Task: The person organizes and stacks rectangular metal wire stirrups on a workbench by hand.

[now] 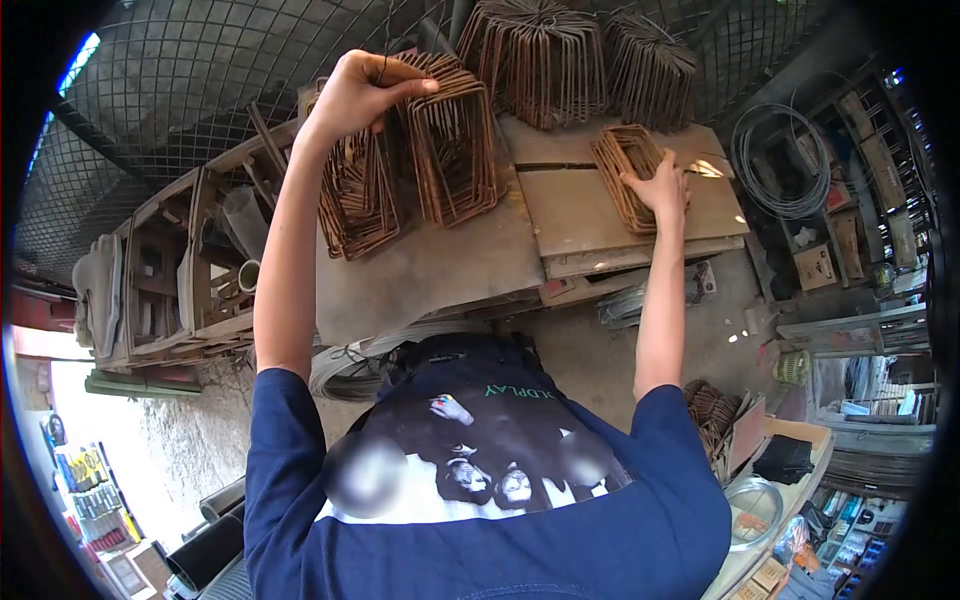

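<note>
My left hand (pixel 365 92) is at the top of a standing bundle of rusty rebar stirrups (pixel 455 150). Its fingers curl over, and the thumb lies along the bundle's upper bars; the fingertips are partly hidden. Another bundle of stirrups (pixel 355 200) leans just left of it, beneath my wrist. On the right, my right hand (pixel 662 190) grips the side of a small flat stack of rectangular stirrups (pixel 618 180), which lies on the wooden tabletop (pixel 565 215). The thumb reaches over the frames' right side, with the fingers beyond it.
Two larger stirrup bundles, one in the middle (pixel 540 60) and one further right (pixel 650 70), stand at the back against wire mesh (pixel 200 90). Wooden shelving (pixel 160 265) stands left. Coiled wire (pixel 780 160) hangs right, and more wire (pixel 345 370) lies under the table.
</note>
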The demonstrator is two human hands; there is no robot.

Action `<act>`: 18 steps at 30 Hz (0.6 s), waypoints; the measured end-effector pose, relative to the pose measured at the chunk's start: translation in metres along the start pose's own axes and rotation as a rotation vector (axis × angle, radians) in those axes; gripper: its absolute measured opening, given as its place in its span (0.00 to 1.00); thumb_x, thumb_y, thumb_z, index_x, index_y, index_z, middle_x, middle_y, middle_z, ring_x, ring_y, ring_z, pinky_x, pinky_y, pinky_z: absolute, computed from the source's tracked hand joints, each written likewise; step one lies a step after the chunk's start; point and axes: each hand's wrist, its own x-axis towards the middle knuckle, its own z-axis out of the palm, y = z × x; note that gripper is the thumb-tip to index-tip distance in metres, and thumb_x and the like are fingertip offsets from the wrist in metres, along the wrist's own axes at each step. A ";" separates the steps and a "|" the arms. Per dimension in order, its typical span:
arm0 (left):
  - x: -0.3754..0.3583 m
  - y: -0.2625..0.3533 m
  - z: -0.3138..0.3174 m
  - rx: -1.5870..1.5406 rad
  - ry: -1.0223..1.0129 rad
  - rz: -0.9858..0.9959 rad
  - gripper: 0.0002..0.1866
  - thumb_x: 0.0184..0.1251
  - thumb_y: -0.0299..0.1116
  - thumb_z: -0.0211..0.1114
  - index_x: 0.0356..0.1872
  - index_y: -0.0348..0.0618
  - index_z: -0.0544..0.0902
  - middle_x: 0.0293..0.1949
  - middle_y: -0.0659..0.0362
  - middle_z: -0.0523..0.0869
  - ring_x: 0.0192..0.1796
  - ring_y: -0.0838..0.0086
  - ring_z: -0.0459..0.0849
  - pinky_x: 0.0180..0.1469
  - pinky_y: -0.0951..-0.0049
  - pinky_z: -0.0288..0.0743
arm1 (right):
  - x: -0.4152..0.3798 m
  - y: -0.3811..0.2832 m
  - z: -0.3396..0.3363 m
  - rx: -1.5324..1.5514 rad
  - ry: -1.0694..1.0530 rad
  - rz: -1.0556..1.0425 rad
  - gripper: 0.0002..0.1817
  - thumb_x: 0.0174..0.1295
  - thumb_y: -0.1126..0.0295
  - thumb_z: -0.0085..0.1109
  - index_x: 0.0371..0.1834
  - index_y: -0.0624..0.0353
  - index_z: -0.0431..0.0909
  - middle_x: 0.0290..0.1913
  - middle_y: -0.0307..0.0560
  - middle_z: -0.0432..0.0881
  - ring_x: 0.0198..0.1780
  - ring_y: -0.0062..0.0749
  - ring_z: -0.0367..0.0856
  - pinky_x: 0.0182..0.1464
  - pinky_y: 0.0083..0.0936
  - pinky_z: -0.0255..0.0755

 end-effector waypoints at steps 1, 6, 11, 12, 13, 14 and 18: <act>0.000 0.000 0.001 0.005 0.008 -0.011 0.15 0.57 0.43 0.74 0.38 0.42 0.89 0.28 0.62 0.89 0.14 0.89 0.72 0.15 0.84 0.67 | -0.005 -0.007 0.002 -0.097 0.020 0.006 0.55 0.40 0.43 0.75 0.69 0.58 0.58 0.64 0.67 0.67 0.67 0.59 0.64 0.66 0.60 0.55; 0.002 -0.011 0.008 -0.135 0.052 0.110 0.14 0.56 0.39 0.75 0.36 0.38 0.89 0.29 0.61 0.89 0.27 0.86 0.83 0.32 0.82 0.77 | -0.010 -0.005 0.015 -0.164 0.184 -0.012 0.52 0.39 0.48 0.77 0.66 0.58 0.61 0.60 0.63 0.71 0.64 0.53 0.69 0.63 0.56 0.60; 0.004 -0.020 0.011 -0.190 0.052 0.082 0.14 0.56 0.39 0.75 0.35 0.39 0.89 0.29 0.62 0.89 0.32 0.86 0.83 0.37 0.80 0.77 | -0.015 -0.002 -0.001 0.044 0.311 -0.075 0.49 0.39 0.48 0.78 0.62 0.61 0.65 0.55 0.63 0.75 0.59 0.56 0.73 0.59 0.52 0.65; 0.005 -0.024 0.013 -0.138 0.077 0.141 0.12 0.57 0.38 0.75 0.35 0.39 0.89 0.29 0.63 0.89 0.31 0.86 0.81 0.36 0.81 0.76 | -0.016 -0.003 -0.007 0.051 0.313 -0.092 0.49 0.39 0.48 0.78 0.62 0.61 0.65 0.55 0.63 0.75 0.59 0.56 0.73 0.59 0.52 0.65; 0.005 -0.022 0.013 -0.183 0.060 0.098 0.12 0.57 0.38 0.75 0.34 0.40 0.89 0.28 0.63 0.89 0.31 0.86 0.81 0.36 0.81 0.76 | -0.014 -0.003 -0.014 0.157 0.398 -0.154 0.48 0.39 0.49 0.79 0.61 0.62 0.66 0.55 0.63 0.75 0.58 0.55 0.73 0.60 0.50 0.65; 0.003 -0.018 0.013 -0.228 0.043 0.057 0.12 0.57 0.38 0.75 0.34 0.40 0.89 0.28 0.63 0.88 0.31 0.86 0.81 0.37 0.81 0.76 | -0.011 -0.007 -0.019 0.265 0.482 -0.214 0.47 0.39 0.50 0.79 0.60 0.63 0.67 0.55 0.63 0.75 0.58 0.53 0.73 0.60 0.48 0.66; -0.001 -0.011 0.013 -0.263 0.014 0.021 0.12 0.56 0.37 0.75 0.34 0.38 0.89 0.30 0.63 0.89 0.33 0.85 0.82 0.39 0.81 0.77 | -0.043 -0.072 -0.087 0.810 0.260 -0.192 0.46 0.43 0.54 0.80 0.61 0.67 0.66 0.56 0.61 0.74 0.59 0.44 0.73 0.62 0.36 0.65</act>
